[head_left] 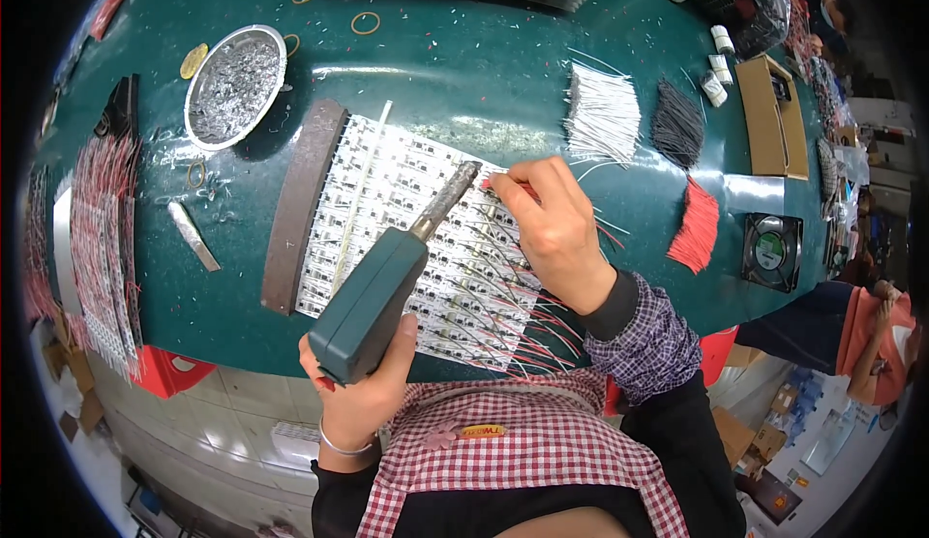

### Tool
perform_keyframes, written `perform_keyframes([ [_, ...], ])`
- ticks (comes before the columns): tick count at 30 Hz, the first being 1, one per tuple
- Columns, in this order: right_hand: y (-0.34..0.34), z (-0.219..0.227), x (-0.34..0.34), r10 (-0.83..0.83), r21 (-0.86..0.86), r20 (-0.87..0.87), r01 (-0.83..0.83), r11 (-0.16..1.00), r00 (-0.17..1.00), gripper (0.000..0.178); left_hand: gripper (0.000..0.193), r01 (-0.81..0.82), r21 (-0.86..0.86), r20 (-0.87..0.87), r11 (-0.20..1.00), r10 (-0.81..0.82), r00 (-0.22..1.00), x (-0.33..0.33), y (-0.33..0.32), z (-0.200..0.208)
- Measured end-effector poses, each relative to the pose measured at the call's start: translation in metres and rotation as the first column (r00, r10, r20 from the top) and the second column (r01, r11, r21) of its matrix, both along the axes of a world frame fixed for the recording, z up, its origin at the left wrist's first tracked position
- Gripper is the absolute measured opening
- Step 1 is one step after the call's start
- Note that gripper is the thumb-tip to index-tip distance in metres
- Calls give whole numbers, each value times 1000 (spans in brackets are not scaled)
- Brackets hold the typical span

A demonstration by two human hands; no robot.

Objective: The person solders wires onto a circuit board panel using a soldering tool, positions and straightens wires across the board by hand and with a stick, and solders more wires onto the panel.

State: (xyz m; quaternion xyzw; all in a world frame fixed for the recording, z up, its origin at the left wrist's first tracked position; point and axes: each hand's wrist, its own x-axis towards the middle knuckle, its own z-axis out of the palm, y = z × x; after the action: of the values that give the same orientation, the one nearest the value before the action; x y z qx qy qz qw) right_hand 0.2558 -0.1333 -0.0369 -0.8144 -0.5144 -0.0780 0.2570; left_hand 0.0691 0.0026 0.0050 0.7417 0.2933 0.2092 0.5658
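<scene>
My left hand point(360, 398) is wrapped round a dark green soldering gun point(373, 291). Its greyish metal tip slants up and right over a white panel of small circuit boards point(392, 165). My right hand point(559, 233) is closed in a pinch at the panel's upper right edge. A bit of red wire shows at its fingertips, close to the gun's tip. Black, white and red wires point(547, 330) trail from the panel's right side, partly beneath my right hand. Across the panel lies a thin pale strip point(360, 199), and a brown bar point(302, 214) runs along its left edge.
Bundles of white wires point(602, 112), black wires point(677, 124) and red wires point(695, 226) lie to the right. Beyond are a cardboard box point(792, 141) and a fan point(771, 250). A bowl point(190, 112) of metal scraps and wired panels point(102, 248) stand left. Another person point(876, 335) is at far right.
</scene>
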Motion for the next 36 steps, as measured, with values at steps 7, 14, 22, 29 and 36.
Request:
perform_keyframes([
  [7,4,4,-3,9,19,-33,-8,1000,999,26,21,-160,-284,-171,945,114,979,-9,1,13],
  [14,2,8,-12,-35,13,-56,36,999,998,27,23,-201,-527,-146,826,144,979,-18,-2,-4],
  [22,2,9,-5,-28,52,-49,31,998,998,26,24,-136,-495,-52,858,127,991,-9,2,2],
  [29,2,3,-4,-21,85,-43,25,996,999,20,19,-512,189,471,838,380,796,-8,34,35],
  [36,3,-5,-14,30,122,-29,-26,992,999,21,14,-514,130,156,848,495,855,2,99,8],
])
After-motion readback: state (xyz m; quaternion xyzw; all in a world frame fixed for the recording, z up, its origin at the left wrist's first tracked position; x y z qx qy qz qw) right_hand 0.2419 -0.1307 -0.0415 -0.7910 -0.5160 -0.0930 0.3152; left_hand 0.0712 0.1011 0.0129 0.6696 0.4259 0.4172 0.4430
